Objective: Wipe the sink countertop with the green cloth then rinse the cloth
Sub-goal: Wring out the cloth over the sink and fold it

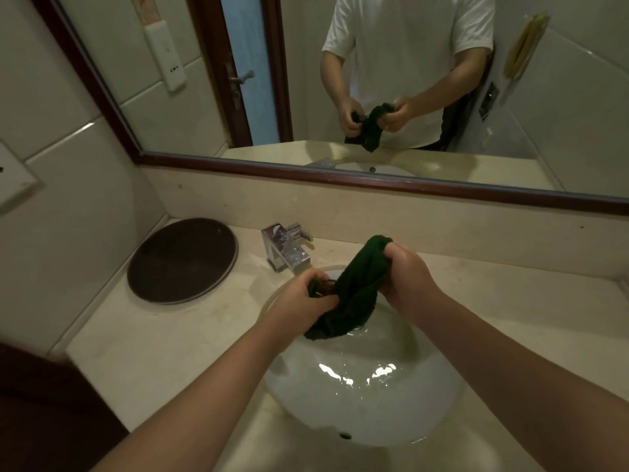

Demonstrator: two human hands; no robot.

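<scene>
Two bare forearms reach in from the bottom of the view over a white oval sink [425, 410] set in a pale stone countertop [153, 352]. Both hands hold a dark green cloth [354, 294] bunched and twisted in the air above the far half of the basin. The left hand [303, 301], fingers curled tight, grips the cloth's lower end. The right hand [408, 284], at two o'clock from the left, closes its fist round the upper end, and a tuft of cloth sticks out above the knuckles. The cloth's loose corner hangs down toward shallow water glinting in the basin. A chrome faucet [287, 247] stands at eleven o'clock from the sink. A round brown tray [182, 260] lies on the counter at ten o'clock. A dark-framed mirror [190, 107] at twelve o'clock reflects the person in a white shirt holding the cloth.
</scene>
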